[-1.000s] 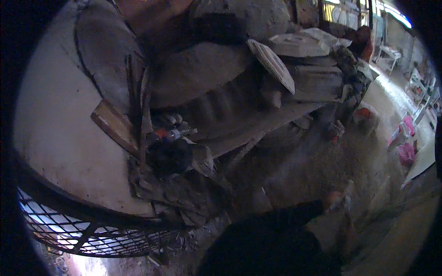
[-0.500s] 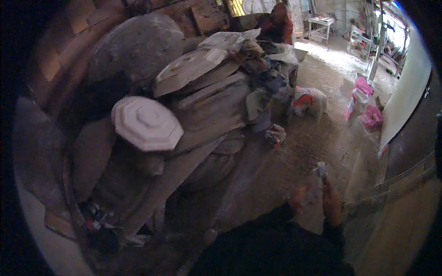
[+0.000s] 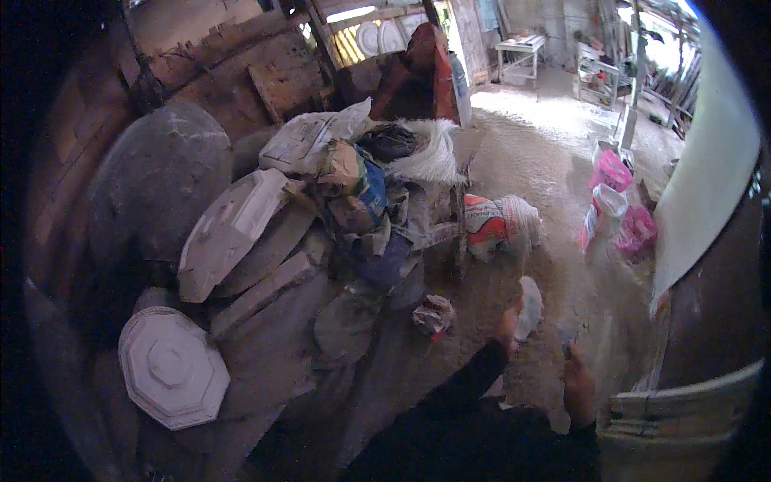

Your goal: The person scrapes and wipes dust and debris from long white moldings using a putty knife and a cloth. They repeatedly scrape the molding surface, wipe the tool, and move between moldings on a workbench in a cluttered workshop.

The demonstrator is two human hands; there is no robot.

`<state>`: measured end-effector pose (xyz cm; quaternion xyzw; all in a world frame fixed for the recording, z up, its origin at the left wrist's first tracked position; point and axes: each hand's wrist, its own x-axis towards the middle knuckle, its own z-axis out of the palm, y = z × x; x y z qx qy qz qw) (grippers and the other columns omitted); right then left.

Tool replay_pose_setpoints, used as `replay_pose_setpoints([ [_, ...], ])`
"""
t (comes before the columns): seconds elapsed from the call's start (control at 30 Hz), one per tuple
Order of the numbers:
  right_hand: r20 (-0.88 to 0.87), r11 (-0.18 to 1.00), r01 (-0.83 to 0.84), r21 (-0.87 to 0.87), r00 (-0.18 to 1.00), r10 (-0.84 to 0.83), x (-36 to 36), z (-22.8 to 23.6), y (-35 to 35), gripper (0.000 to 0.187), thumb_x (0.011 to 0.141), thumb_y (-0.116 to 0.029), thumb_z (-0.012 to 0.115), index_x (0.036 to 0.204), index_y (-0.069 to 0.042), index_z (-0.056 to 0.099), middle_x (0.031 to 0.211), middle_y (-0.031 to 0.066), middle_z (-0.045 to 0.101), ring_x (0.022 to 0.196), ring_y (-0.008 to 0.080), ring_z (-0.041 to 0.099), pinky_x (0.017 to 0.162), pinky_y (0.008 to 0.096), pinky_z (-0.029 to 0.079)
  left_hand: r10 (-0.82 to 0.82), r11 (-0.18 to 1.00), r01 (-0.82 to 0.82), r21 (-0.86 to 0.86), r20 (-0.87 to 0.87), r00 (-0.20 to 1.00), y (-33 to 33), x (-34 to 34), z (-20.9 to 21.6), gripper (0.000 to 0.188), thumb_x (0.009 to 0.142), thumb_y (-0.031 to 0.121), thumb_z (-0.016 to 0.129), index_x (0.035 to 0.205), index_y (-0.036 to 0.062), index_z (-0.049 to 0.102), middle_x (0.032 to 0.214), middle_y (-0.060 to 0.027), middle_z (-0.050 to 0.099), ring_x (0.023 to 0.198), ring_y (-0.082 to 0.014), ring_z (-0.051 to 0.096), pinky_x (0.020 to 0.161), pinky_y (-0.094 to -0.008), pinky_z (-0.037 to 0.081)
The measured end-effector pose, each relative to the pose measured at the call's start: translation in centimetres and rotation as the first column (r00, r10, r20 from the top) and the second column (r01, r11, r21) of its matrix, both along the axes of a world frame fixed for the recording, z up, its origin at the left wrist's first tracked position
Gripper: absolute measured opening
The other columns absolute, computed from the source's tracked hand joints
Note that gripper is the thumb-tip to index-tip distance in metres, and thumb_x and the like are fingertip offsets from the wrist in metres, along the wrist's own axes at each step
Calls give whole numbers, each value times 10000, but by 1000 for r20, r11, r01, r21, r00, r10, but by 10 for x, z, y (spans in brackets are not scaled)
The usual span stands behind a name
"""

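My left hand [image 3: 507, 327] is closed on the edge of a whitish, oblong, rounded piece [image 3: 528, 308], held up over the floor. To its right and nearer to me, my right hand [image 3: 577, 384] is closed round a small greyish thing [image 3: 568, 339]. Only the tip of that thing shows above the fingers, blurred, so its kind is unclear. The hands are apart. Dark sleeves [image 3: 466, 381] cover both forearms. Left of my left hand, a crumpled whitish and red wrapper [image 3: 434, 315] lies on the floor.
At left, an octagonal white moulded panel [image 3: 173, 368] lies near leaning boards and slabs. Sacks [image 3: 317, 140] and white fibre [image 3: 422, 153] top the pile. A red-and-white sack [image 3: 499, 222] and pink bags [image 3: 634, 229] stand ahead. At lower right is a pale tub [image 3: 683, 410].
My hands, close together before, have moved apart, the left one carrying the whitish piece forward and left. The view has swung right, so the pile sits farther left.
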<state>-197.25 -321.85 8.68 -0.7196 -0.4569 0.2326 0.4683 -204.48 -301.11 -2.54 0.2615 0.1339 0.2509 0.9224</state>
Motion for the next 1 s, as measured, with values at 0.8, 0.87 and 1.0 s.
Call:
replay_pose_setpoints([
  [0.8,38,979,-201,-41,978,203,474,-17,495,401,950,-187,409,1341,-101,399,1205,186,557,1084,301,560,879,353,438,280,956,-244,165,-250,927,433,427,7,449,928,467,385,1149,103,527,1004,-21,594,823,-128,585,560,-296,483],
  [0.87,20,976,-149,-157,988,154,510,-14,518,403,952,-179,404,1345,-91,392,1210,189,552,1088,294,557,891,354,431,257,966,-255,41,-248,934,474,460,5,469,933,473,384,1154,81,519,1006,-35,590,813,-138,581,588,-298,486],
  [1.0,1,966,-163,-200,986,166,567,-18,583,396,960,-154,373,1344,-57,383,1260,195,511,1131,271,527,948,353,395,369,891,-217,400,-355,859,491,560,-18,429,939,457,388,1136,105,534,966,-20,575,788,-112,559,607,-289,478],
])
